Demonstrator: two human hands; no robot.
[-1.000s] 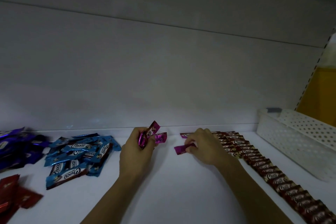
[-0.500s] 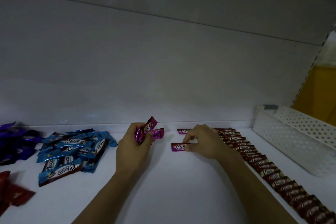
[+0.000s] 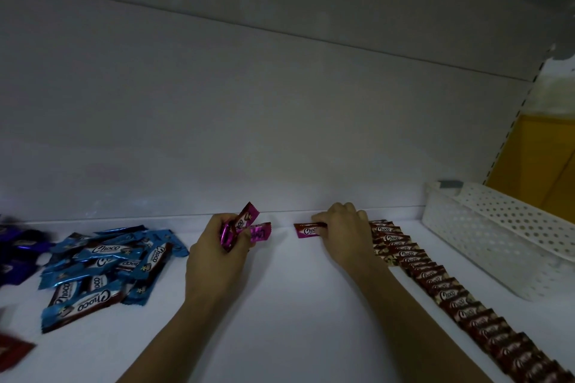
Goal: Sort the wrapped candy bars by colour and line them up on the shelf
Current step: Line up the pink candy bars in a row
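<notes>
On the white shelf [image 3: 295, 305] at centre frame, the left hand [image 3: 217, 255] grips several pink bars [image 3: 248, 218] and the right hand [image 3: 345, 233] pinches one flat bar [image 3: 306, 230] beside them.

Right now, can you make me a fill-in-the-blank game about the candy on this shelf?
The bars gripped in the left hand are ___. The loose pile beside that hand is ___. The right hand holds a single bar flat on the ___. The long row by the white basket lies on the person's ___ side.
Missing words: pink, blue, shelf, right.
</notes>
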